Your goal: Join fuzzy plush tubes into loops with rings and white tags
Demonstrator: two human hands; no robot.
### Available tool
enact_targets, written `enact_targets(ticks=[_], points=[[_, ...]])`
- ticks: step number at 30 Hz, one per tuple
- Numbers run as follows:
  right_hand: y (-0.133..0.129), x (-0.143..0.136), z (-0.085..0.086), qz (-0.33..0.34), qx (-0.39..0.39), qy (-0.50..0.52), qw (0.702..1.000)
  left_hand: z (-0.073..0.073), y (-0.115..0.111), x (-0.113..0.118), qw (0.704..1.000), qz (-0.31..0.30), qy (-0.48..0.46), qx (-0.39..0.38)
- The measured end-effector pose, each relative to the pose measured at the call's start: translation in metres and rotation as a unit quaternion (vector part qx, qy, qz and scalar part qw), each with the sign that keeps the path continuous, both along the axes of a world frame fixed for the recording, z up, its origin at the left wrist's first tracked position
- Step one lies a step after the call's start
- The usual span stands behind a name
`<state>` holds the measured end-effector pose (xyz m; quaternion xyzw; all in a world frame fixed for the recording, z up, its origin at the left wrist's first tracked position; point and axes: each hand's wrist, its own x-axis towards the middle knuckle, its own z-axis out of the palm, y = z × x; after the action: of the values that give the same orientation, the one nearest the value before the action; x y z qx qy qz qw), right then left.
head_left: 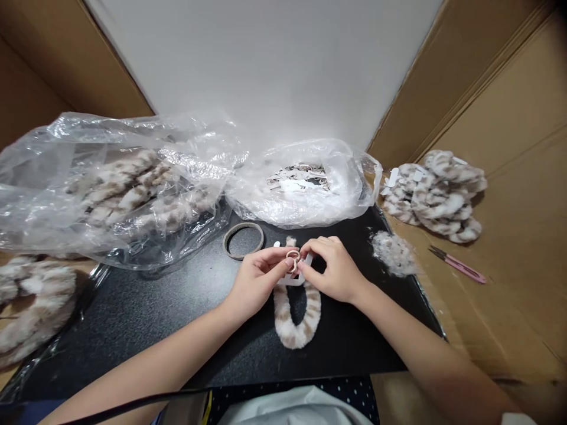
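Note:
A small metal ring (293, 255) is pinched between the fingertips of my left hand (261, 274) and my right hand (332, 268), which almost meet. Just below it, a white plastic piece (290, 282) shows between my hands. From there a fluffy white and brown loop (297, 334) hangs down onto the black table (177, 319). A little tuft of the same fluff pokes out above my fingertips. How the ring joins the loop is hidden by my fingers.
Clear bags of fluffy loops (119, 195) and white tags with metal parts (301, 177) lie behind. A grey band (243, 241) sits left of centre. At right are fluff scraps (393, 254), pink-handled snips (465, 268) and piled loops (447, 195); more loops (39, 301) lie at left.

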<state>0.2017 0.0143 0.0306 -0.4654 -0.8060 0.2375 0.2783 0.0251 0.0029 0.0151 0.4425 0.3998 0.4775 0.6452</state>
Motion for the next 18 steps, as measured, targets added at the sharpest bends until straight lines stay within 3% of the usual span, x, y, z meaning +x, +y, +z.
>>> enact_targets(ticks=[7,13,18], points=[[0.005,0.007,-0.014,0.025,0.009,0.092,0.995,-0.002,0.001,-0.002,0.999,-0.031,0.008,-0.013],[0.002,0.010,-0.015,0.037,0.026,0.158,0.986,-0.001,-0.002,-0.003,0.997,-0.049,0.048,0.041],[0.001,0.007,-0.017,-0.010,-0.016,0.221,0.975,0.000,-0.003,-0.005,0.992,-0.045,0.091,0.070]])
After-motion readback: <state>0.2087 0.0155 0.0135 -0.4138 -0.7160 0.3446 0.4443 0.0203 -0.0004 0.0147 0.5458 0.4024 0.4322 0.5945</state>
